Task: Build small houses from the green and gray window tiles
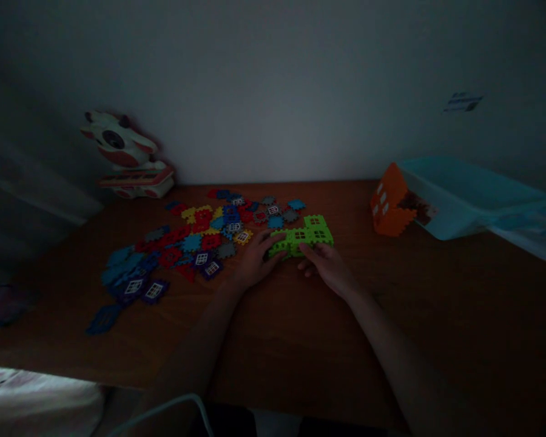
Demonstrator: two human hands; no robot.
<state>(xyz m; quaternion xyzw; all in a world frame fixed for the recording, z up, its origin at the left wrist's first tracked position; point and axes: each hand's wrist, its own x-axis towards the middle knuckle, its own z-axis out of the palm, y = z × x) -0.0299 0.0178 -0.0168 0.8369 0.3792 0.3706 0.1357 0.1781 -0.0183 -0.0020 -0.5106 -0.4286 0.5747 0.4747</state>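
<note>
A bright green structure of joined building tiles (pixel 299 235) with window cutouts rests on the wooden table, one tile rising at its right end. My left hand (pixel 258 258) grips its left end, fingers over the top and thumb along the near side. At its right front, my right hand (pixel 325 264) closes on the lower edge, with the thumb against a green tile and the other fingers curled partly out of sight. Just left of my left hand lie loose plastic tiles (pixel 192 243) in red, blue, yellow, grey and purple, some with white window frames.
An orange house-like tile piece (pixel 389 203) stands at the right beside a light blue plastic bin (pixel 464 212). A cow-shaped toy keyboard (pixel 134 164) sits at the back left against the wall. The table's front edge (pixel 64 371) shows at lower left, with pale fabric below.
</note>
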